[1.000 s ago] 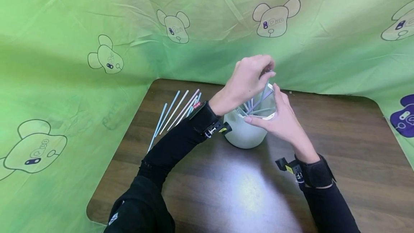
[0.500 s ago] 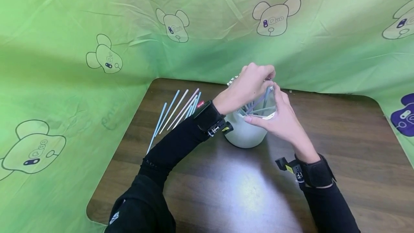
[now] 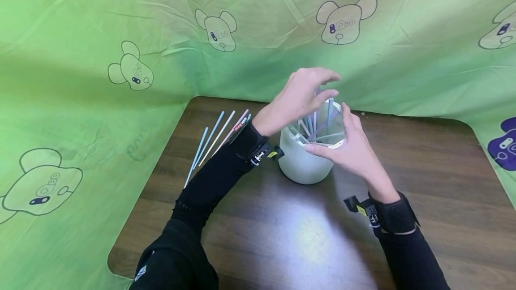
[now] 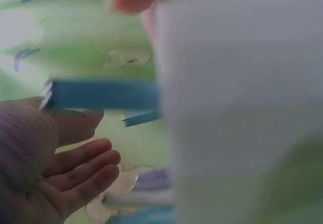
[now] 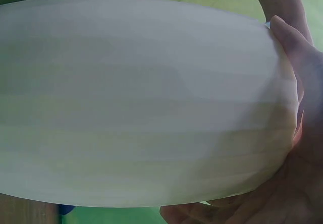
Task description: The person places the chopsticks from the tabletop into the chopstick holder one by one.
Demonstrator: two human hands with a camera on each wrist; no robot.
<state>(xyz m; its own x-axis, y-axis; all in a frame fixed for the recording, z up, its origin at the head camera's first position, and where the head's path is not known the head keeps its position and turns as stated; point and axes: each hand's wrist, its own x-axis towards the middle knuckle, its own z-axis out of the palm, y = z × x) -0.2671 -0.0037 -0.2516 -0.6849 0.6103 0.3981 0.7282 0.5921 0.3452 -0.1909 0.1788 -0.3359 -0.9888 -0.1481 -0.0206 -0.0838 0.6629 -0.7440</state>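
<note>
A white ribbed pot (image 3: 304, 167) stands upright on the table. Several thin pastel sticks lean inside it, among them a blue stick (image 4: 103, 94) whose serrated end juts above the rim. My right hand (image 3: 359, 153) grips the pot's rim, thumb on the near side and fingers round the right edge. Above the mouth my left hand (image 3: 300, 95) hovers with thumb and fingers spread apart, nothing pinched between them. The right wrist view is mostly filled by the pot's side (image 5: 146, 103). The lower ends of the sticks are hidden inside.
Left of the pot, several loose sticks lie on the brown wooden table (image 3: 258, 236), including a cream stick (image 3: 217, 138); my left forearm covers some of them. A green cloth (image 3: 262, 70) printed with bear heads rises behind and to the left of the table.
My left hand first lowered a blue stick into the pot, then let it go, spread its fingers and rose slightly. My right hand has stayed on the rim.
</note>
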